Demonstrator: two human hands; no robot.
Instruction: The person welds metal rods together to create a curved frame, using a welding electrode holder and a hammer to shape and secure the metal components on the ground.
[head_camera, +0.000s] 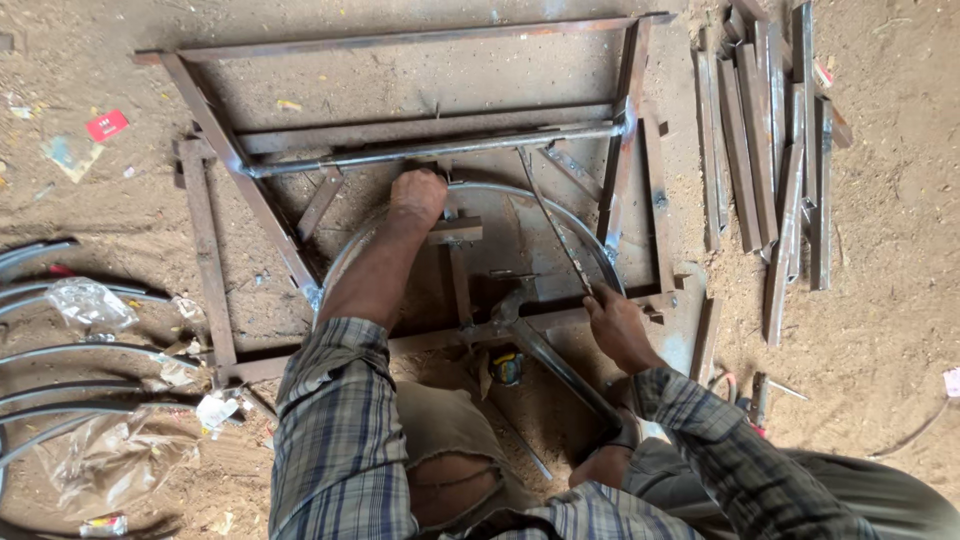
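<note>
With the left hand (417, 196) clamped on the curved bar (560, 210) at the frame's (400, 40) far middle, the right hand (615, 325) gripped the thin rod (552, 222) near-right, best kept steady and flat.

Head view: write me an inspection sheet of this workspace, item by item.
Surface: bare dirt ground, sandy and littered.
Job's things: rusty metal frame lying flat; a curved metal hoop inside it; a thin rod slanting across the frame.
Clutter: cut metal strips piled at right; bent tubes and plastic wrapping at left; red scrap.
Grippers: left hand presses at the frame's middle bar; right hand has its grip closed on the rod's lower end.
Cables: nothing seen.
Surroundings: the person's knees and checked sleeves; no one else.
</note>
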